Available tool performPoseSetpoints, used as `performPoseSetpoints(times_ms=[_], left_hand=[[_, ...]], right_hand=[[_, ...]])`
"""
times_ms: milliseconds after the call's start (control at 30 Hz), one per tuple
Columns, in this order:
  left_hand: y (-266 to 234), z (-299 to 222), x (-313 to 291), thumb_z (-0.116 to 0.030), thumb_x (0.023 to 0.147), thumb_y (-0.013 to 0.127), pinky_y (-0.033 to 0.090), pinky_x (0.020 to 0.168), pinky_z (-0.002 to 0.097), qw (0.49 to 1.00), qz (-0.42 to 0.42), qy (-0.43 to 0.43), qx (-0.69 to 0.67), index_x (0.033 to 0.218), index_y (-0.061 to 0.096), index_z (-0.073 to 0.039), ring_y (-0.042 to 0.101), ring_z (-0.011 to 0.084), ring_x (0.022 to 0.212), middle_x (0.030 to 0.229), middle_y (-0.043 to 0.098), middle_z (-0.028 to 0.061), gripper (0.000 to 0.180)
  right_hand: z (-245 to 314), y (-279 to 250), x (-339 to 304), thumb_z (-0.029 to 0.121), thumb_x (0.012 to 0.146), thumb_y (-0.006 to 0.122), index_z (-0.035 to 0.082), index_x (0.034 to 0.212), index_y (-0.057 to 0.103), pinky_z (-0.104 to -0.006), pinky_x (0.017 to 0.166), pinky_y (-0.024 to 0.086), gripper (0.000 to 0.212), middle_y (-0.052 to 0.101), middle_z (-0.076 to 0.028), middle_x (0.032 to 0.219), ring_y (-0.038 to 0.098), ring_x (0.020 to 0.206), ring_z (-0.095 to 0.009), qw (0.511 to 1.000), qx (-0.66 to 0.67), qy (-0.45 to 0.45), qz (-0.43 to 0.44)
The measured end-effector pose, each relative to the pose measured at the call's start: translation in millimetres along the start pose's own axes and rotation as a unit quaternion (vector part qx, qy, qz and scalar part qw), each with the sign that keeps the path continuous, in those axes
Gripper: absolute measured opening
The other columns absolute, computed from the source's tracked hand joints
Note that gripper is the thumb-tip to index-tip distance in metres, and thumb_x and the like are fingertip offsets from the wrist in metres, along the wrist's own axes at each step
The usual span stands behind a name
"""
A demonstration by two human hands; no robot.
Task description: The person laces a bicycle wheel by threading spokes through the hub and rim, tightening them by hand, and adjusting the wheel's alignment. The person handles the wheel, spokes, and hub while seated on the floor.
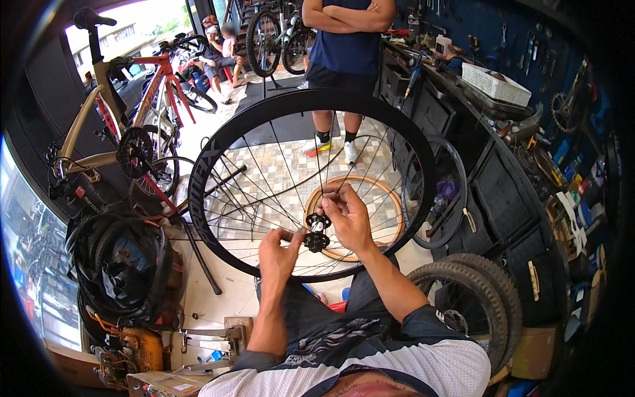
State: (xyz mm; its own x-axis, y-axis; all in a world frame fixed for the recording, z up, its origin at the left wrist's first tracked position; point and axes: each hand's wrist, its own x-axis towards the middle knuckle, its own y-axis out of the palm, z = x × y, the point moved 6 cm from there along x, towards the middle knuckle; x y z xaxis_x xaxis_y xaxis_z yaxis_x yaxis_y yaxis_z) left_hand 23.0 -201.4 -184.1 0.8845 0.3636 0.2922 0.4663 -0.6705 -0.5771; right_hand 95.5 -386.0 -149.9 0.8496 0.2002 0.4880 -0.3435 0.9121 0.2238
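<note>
A black deep-rimmed bicycle wheel rim (228, 122) is in front of me above my lap, with thin dark spokes running across it. Its black hub (317, 233), with a pale middle, sits between my two hands. My right hand (347, 217) is just above and right of the hub, thumb and fingers pinched on a spoke. At the hub's left side is my left hand (278, 253), its fingers curled and the thumb tip close to the hub. Whatever lies between those left fingertips is too small to make out.
A tan-walled tyre (399, 205) lies on the tiled floor beyond the wheel. Knobby tyres (493, 291) stand at right, below a cluttered workbench with a white basket (496, 85). Bicycles (135, 119) and bundled tyres (119, 258) are at left. A person (347, 49) stands ahead, arms crossed.
</note>
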Motion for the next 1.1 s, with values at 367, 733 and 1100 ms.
performPoseSetpoints(times_ms=[367, 733, 1100], left_hand=[[-16.1, -146.5, 72.3, -0.039, 0.112, 0.054, 0.044, 0.118, 0.0458, 0.867, 0.08, 0.134, -0.474, 0.157, 0.035, 0.009, 0.049, 0.0342, 0.147, 0.151, 0.053, 0.0292, 0.068], [11.1, -163.6, 125.3, -0.032, 0.113, 0.047, 0.034, 0.12, 0.0514, 0.704, 0.13, 0.133, -0.685, 0.142, 0.052, -0.009, 0.047, 0.03, 0.145, 0.147, 0.059, 0.0163, 0.037], [9.2, -152.1, 132.6, -0.028, 0.111, 0.055, 0.046, 0.104, 0.0478, 0.737, 0.114, 0.117, -0.656, 0.127, 0.059, -0.009, 0.063, 0.0255, 0.124, 0.123, 0.07, 0.0097, 0.025]], right_hand=[[9.4, 4.1, -11.9, 0.01, 0.106, 0.064, 0.002, 0.131, 0.063, -0.0263, 0.081, 0.056, 0.026, 0.072, -0.006, 0.098, 0.07, 0.087, -0.011, 1.0, -0.024, -0.01, -0.012], [15.2, 5.4, -7.8, 0.012, 0.107, 0.064, -0.003, 0.13, 0.06, -0.0258, 0.081, 0.054, 0.028, 0.069, -0.005, 0.098, 0.067, 0.086, -0.01, 0.997, -0.069, -0.011, -0.014], [29.2, 10.7, -3.3, 0.01, 0.102, 0.068, -0.002, 0.13, 0.065, -0.0274, 0.066, 0.053, 0.03, 0.071, -0.005, 0.083, 0.066, 0.072, -0.01, 0.986, -0.141, -0.074, -0.042]])
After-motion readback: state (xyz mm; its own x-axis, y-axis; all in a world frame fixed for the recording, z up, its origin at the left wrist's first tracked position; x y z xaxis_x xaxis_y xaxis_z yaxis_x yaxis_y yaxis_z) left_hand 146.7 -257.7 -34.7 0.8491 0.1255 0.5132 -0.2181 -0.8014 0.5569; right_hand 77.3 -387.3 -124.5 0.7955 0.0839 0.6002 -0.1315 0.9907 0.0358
